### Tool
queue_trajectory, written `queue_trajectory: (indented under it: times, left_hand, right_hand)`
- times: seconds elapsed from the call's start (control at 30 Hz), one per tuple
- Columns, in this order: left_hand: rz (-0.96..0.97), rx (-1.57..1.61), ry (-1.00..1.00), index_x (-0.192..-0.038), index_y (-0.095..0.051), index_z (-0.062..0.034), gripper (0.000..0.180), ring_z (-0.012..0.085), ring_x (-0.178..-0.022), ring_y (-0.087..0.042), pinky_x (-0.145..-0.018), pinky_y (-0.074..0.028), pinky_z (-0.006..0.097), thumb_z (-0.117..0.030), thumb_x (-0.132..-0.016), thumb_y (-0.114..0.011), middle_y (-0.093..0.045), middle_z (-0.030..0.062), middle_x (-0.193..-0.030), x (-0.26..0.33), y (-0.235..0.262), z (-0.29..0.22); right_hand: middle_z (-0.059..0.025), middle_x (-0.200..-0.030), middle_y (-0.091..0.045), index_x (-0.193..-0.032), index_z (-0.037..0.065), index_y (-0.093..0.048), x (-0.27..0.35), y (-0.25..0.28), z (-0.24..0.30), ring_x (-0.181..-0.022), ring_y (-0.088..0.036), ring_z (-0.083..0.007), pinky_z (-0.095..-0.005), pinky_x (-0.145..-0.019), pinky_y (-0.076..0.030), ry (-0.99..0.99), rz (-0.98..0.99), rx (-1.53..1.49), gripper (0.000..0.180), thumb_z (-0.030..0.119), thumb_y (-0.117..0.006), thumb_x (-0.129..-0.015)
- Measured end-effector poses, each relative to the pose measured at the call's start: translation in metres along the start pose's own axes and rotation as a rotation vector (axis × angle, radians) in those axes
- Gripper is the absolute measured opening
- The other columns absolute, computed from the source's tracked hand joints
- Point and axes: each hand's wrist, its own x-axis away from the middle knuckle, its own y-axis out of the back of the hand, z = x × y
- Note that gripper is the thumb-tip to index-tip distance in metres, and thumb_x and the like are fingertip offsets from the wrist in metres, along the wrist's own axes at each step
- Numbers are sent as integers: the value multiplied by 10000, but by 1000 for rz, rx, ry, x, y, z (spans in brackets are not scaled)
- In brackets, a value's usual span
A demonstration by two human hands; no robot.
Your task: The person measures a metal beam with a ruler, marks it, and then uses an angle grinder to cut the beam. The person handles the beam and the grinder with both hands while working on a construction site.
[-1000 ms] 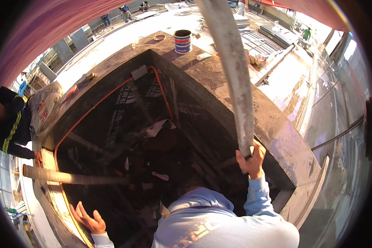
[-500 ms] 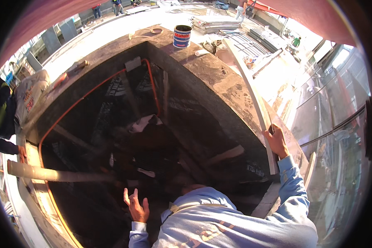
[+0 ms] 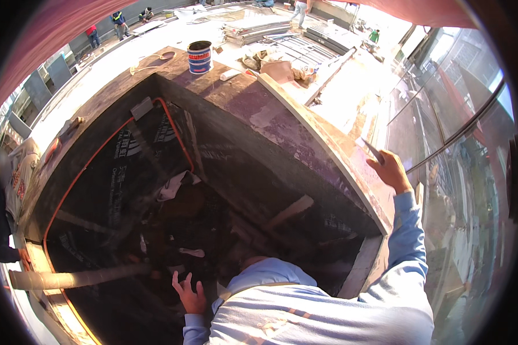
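Observation:
My left hand (image 3: 190, 292) is open, fingers spread, above the dark inside of a deep box-like pit (image 3: 213, 167); it touches nothing that I can see. At the right, my right hand (image 3: 392, 171) is closed on a thin flat tool with a pale tip (image 3: 369, 149); its exact kind is unclear. That hand is above the pit's right ledge (image 3: 259, 106), outside a long wooden strip (image 3: 322, 146). The strip lies along the ledge's inner edge, apart from the fingers. My light blue sleeves and shirt (image 3: 322, 313) fill the lower middle.
A paint can (image 3: 200, 58) stands on the far corner. Orange tubing (image 3: 92, 155) follows the pit's left wall. A round pole (image 3: 77, 277) juts in at left, near another person's hand (image 3: 25, 259). Stacked panels (image 3: 256, 30) lie beyond; glass (image 3: 460, 115) rises at right.
My right hand has let go of the wooden strip and lifted outward from it; the thin tool now shows in its fingers. The view has swung right. My left hand stays open.

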Motion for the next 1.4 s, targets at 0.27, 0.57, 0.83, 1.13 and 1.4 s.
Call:
queue_trajectory:
  times: [0.27, 0.57, 0.83, 1.13, 1.4]
  left_hand:
    - [-78, -73, 41, -1306, -653, 15, 394, 422, -1199, -574, -993, -499, 486, -138, -947, -708, -382, 260, -1584, -13, 6, -4]
    - [-53, -146, 235, -1285, -676, -71, 414, 423, -1281, -562, -1023, -528, 495, -99, -883, -772, -434, 231, -1545, 80, -11, 11]
    - [-304, -1, 596, -1277, -683, -91, 411, 391, -1226, -608, -1024, -534, 465, -126, -883, -798, -459, 208, -1531, 71, 3, -30]
    - [-571, -265, 530, -1272, -680, -71, 371, 443, -1275, -590, -1036, -533, 481, -116, -913, -760, -489, 239, -1497, 117, 31, -9]
    - [-914, -49, 919, -1290, -665, 8, 328, 395, -1266, -580, -1037, -504, 471, -121, -989, -691, -520, 221, -1446, 180, 81, 43]
  right_hand:
    - [-194, -1066, -740, -1484, -4, -562, -80, -27, 68, -983, -697, -310, -428, -890, -525, 52, -82, -266, 695, 461, -716, -991]
    - [-206, -1388, -615, -1576, 100, -481, -152, -94, 252, -1215, -619, -414, -512, -1019, -492, 520, -370, -275, 561, 332, -573, -1074]
    - [-183, -1768, -154, -1701, 212, -254, -189, -233, 215, -1628, -140, -395, -657, -1260, -145, 308, -137, 296, 752, 646, -332, -1092]
    - [-292, -1518, -523, -1378, 21, -651, 28, -216, 472, -1429, -471, -447, -503, -1173, -407, 1011, -187, -465, 664, 335, -827, -820]
    - [-227, -1706, -265, -1511, 132, -581, 140, -223, 567, -1514, -354, -429, -572, -1175, -336, 1284, 224, -570, 721, 348, -827, -869]
